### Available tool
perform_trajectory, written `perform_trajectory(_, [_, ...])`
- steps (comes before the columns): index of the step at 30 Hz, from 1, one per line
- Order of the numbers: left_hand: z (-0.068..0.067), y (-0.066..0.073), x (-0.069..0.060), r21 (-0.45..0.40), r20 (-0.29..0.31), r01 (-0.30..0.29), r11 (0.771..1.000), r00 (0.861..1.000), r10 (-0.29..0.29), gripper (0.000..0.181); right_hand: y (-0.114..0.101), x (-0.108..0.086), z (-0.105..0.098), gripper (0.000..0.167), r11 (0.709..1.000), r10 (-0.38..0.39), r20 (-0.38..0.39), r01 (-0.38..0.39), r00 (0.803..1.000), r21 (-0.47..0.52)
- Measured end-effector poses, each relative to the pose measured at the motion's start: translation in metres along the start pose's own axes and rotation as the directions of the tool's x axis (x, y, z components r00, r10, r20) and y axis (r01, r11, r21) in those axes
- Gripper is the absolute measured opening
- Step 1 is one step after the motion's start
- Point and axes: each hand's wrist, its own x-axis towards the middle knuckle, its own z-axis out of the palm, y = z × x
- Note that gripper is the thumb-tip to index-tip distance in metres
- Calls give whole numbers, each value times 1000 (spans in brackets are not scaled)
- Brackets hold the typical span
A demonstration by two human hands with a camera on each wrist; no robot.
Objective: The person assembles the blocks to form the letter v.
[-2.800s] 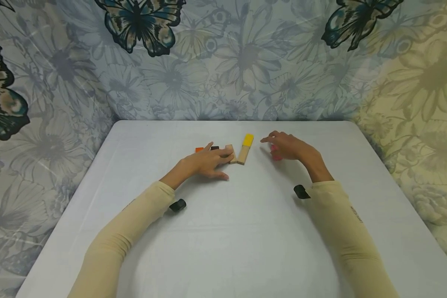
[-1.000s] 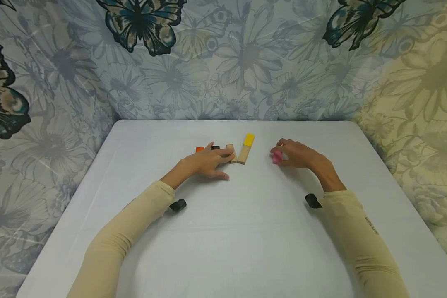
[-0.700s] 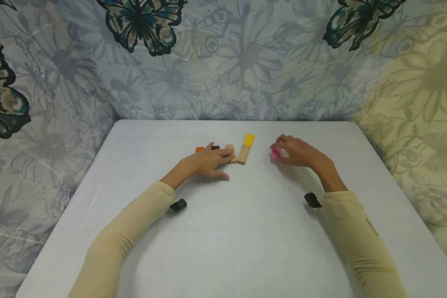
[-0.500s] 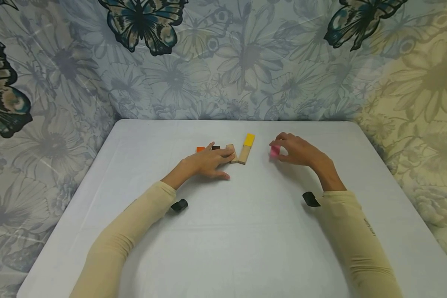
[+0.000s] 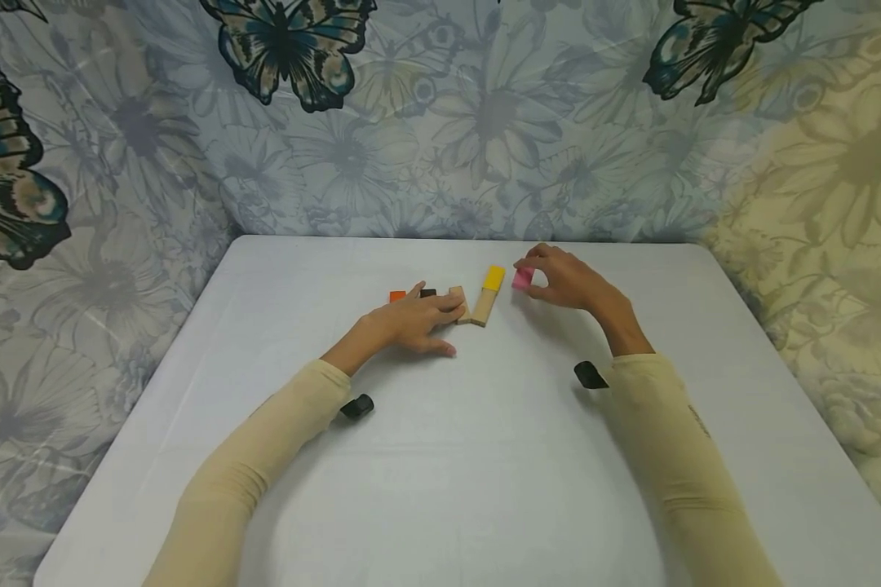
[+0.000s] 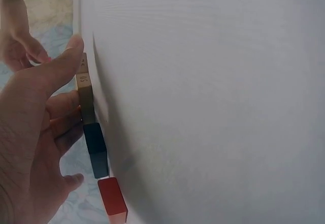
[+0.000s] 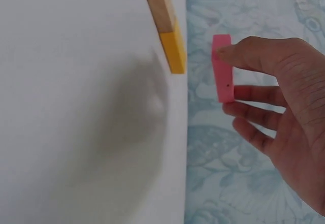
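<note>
My right hand (image 5: pixel 568 279) pinches a pink block (image 7: pixel 222 67) between thumb and fingertips. In the right wrist view the block appears held above the table, apart from the yellow block (image 5: pixel 494 278). That yellow block meets the end of a plain wooden block (image 5: pixel 483 308). With fingers spread, my left hand (image 5: pixel 414 320) lies over a row of blocks, its fingertips at another plain wooden block (image 5: pixel 458 294). A black block (image 6: pixel 96 150) and an orange-red block (image 6: pixel 112 198) are partly covered by this hand in the head view.
All the blocks are on a white-covered table (image 5: pixel 440 473). Its far edge meets a floral and butterfly-patterned cloth (image 5: pixel 484 122). A black wrist camera (image 5: pixel 357 407) juts below the left sleeve, and a second black camera (image 5: pixel 591 375) below the right one.
My right hand first reached the pink block, drew it slightly nearer and turned it. Since then it has carried it left and away, close to the yellow block. The left hand stays put.
</note>
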Motion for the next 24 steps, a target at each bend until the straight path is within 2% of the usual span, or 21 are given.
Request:
perform_trajectory(11, [-1,0,2,2,11,3,1000,1000,-3,93,13,41,7,41,997,38,-26,-37,999,69])
perform_trajectory(19, [-2,0,2,-7,21,1,1000,1000,-1,92,19,63,18,43,986,116,-22,-112,993,121])
perform_trajectory(24, [-1,-1,1,-11,18,5,1000,1000,-4,92,22,75,17,43,990,98,-19,-95,995,106])
